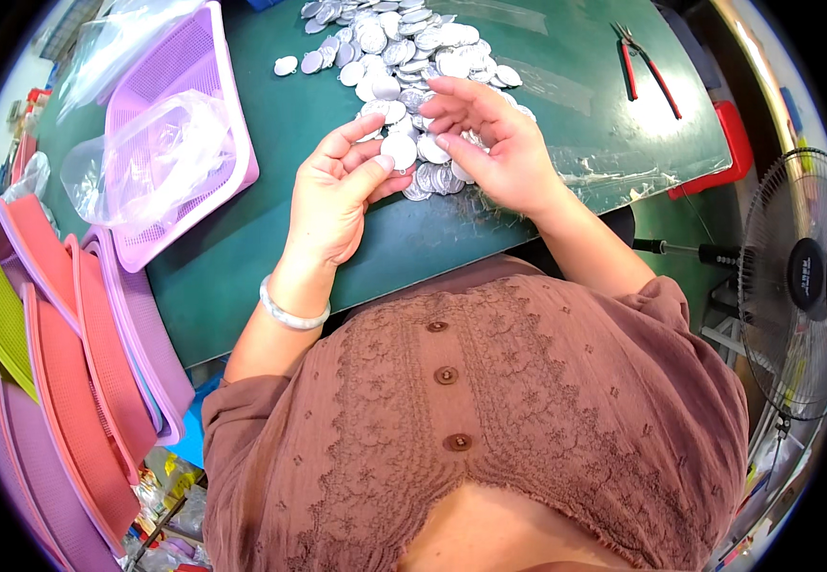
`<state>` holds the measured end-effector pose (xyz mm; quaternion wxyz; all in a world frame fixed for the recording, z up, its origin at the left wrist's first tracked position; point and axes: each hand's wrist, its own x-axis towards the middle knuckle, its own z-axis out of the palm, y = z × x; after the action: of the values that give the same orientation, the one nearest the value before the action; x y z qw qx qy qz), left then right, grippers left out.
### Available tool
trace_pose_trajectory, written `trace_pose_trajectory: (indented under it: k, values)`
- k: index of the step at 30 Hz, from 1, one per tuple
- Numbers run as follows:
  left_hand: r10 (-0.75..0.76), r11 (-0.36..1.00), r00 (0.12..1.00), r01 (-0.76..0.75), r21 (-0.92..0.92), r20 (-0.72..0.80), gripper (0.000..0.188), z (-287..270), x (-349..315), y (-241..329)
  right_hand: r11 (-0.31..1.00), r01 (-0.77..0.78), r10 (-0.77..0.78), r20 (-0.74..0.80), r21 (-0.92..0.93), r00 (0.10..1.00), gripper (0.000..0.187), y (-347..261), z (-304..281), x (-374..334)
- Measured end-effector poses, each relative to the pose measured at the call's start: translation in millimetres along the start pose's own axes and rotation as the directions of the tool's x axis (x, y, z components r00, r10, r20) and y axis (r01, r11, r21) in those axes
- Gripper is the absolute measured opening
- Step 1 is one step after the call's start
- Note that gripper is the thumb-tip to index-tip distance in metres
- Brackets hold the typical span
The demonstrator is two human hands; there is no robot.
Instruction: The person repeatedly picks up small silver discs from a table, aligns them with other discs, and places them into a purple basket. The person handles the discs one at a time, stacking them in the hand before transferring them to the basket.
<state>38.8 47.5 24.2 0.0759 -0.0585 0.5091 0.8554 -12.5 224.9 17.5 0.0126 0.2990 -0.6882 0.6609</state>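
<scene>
Between the thumb and fingers of my left hand point(335, 191) is a round silver metal disc point(399, 151), its bright flat face turned up. My right hand point(497, 148) hovers just right of it with fingers curved and apart, and I see nothing gripped there. Beneath and beyond both hands spreads a pile of silver discs point(413, 48), several with a small loop at the rim. One loose disc point(285, 66) lies left of the pile. The discs below my right palm are partly hidden by the hand.
A green-topped table point(566, 124) carries the pile. Red-handled pliers point(647, 71) lie at its far right. On the left stands a purple basket point(242, 143) with a clear plastic container point(161, 157), above stacked coloured baskets point(113, 353). A fan point(790, 286) stands at right.
</scene>
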Motion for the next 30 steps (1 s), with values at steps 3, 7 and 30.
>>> trace_pose_trajectory:
  k: [3, 7, 30]
  values:
    - [0.001, 1.000, 1.000, -0.001, 0.023, -0.030, 0.035, -0.4, -1.3, -1.2, 0.954, 0.069, -0.068, 0.016, -0.292, 0.998, 0.042, -2.6, -9.5, 0.3]
    - [-0.069, 0.995, 0.998, 0.069, -0.069, -0.003, 0.034, -6.7, -2.2, 0.1, 0.767, 0.229, -0.116, 0.221, -0.600, 0.968, 0.044, -8.1, -18.4, 4.8]
    - [-0.093, 0.976, 0.995, 0.099, 0.193, -0.039, 0.016, 13.3, -7.6, 5.3, 0.969, 0.004, 0.036, 0.156, -0.246, 0.987, 0.039, -16.0, -12.1, 2.0]
